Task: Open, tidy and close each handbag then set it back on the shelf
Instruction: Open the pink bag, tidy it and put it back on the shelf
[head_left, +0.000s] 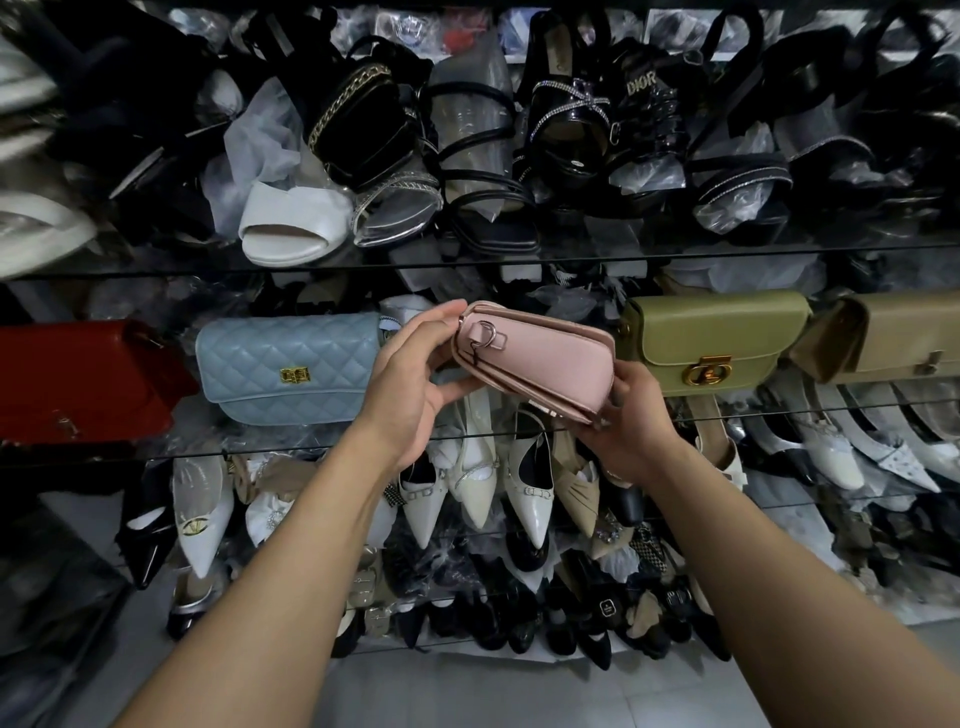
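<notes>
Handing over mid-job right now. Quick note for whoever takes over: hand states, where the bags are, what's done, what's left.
Left hand grips the pink bag at its left end; right hand holds its lower right end from beneath.
The bag is off the shelf, before the gap between the blue bag and green bag; red bag and tan bag sit further out.
Done: its flap looks closed, clasp hidden.
Left: set it in the gap; whether the others are tidied cannot be told.
</notes>
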